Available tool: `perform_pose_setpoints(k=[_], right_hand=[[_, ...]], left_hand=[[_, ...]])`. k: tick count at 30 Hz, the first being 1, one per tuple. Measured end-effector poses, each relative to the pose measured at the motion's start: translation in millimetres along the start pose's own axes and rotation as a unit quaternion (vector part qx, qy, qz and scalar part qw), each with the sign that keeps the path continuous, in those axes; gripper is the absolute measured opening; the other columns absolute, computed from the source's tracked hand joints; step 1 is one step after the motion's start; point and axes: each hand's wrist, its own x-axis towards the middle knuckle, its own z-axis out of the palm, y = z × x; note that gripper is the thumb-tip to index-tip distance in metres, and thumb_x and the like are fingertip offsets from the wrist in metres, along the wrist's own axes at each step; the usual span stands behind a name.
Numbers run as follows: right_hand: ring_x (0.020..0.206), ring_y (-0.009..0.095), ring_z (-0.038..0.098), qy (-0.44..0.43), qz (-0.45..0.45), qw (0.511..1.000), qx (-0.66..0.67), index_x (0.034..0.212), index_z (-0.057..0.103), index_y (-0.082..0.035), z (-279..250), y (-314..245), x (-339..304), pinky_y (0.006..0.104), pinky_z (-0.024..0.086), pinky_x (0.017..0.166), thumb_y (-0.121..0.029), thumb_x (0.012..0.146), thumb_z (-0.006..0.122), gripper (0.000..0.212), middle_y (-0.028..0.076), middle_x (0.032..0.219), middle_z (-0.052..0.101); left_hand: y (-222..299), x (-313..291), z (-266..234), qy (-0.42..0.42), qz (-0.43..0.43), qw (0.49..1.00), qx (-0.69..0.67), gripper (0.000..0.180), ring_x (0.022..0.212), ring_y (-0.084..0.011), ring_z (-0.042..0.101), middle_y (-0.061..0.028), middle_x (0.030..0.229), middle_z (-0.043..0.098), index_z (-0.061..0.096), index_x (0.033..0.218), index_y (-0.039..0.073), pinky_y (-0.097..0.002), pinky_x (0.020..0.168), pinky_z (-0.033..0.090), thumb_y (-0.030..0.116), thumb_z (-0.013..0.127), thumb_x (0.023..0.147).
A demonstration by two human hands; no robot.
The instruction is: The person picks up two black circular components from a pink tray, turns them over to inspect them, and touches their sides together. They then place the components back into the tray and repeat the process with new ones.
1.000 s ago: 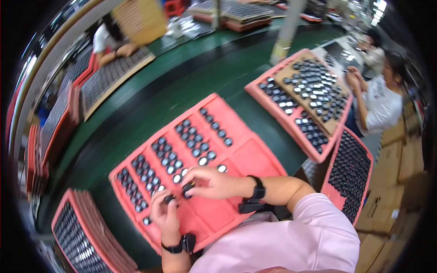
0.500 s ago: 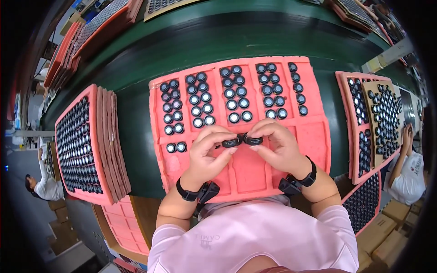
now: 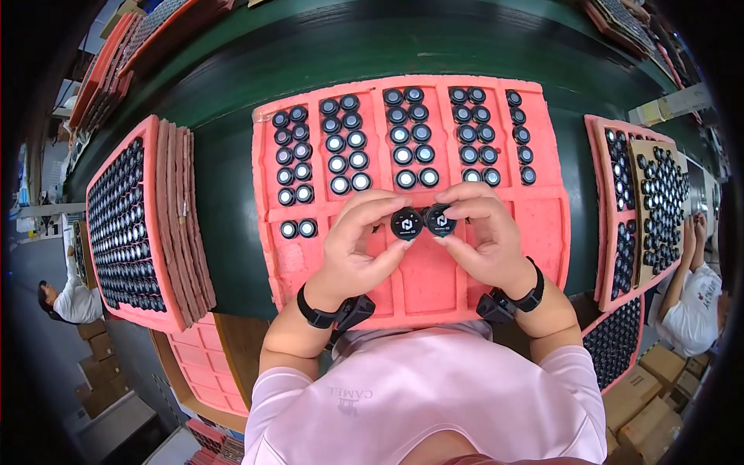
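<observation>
Between the thumb and fingers of my left hand [image 3: 358, 242] is a round black disc-shaped piece [image 3: 405, 225], with a white mark on its face. A matching black disc [image 3: 440, 222] is pinched in my right hand [image 3: 487, 234]. The two discs are side by side, nearly touching, with their marked faces turned up toward me. Both hands hover over the near half of a pink foam tray [image 3: 422, 287]. Rows of similar round black pieces [image 3: 404, 156], many with pale centres, sit in the tray's far compartments. A lone pair [image 3: 298, 229] lies left of my left hand.
Stacked pink trays of black pieces [image 3: 128, 232] stand on the left. More trays [image 3: 601, 201] and a tan board with pieces [image 3: 659, 209] are on the right. The green work surface [image 3: 325, 58] runs behind. People sit at both sides.
Both discs have been tilted, so their faces now show where their edges did before. My hands still pinch one each. The whole view has shifted slightly.
</observation>
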Motion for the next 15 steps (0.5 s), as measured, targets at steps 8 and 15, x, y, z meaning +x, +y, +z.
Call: perform_pose_setpoints(k=[8, 15], right_hand=[[0.11, 0.026, 0.056, 0.007, -0.001, 1.0, -0.007, 0.112, 0.051, -0.003, 1.4, -0.5, -1.1, 0.0368, 0.048, 0.094, 0.013, 0.076, 0.067, 0.042, 0.016, 0.118, 0.052], [0.109, 0.026, 0.056, 0.005, -0.004, 1.0, -0.008, 0.113, 0.051, -0.003, 1.9, -0.7, -1.2, 0.0369, 0.048, 0.094, 0.013, 0.075, 0.066, 0.044, 0.016, 0.118, 0.052]], left_hand=[[0.4, -0.9, -7.8, -0.069, 0.008, 0.997, 0.045, 0.056, 0.112, -0.0253, 0.057, -0.0181, 0.123, 0.052, 0.048, 0.126, 0.001, -0.0377, 0.093, 0.051, -0.013, 0.065, 0.076], [0.0, -1.5, -6.7, -0.065, 0.001, 0.997, 0.042, 0.055, 0.109, -0.0245, 0.058, -0.0182, 0.123, 0.052, 0.048, 0.126, 0.001, -0.0366, 0.092, 0.051, -0.013, 0.066, 0.075]])
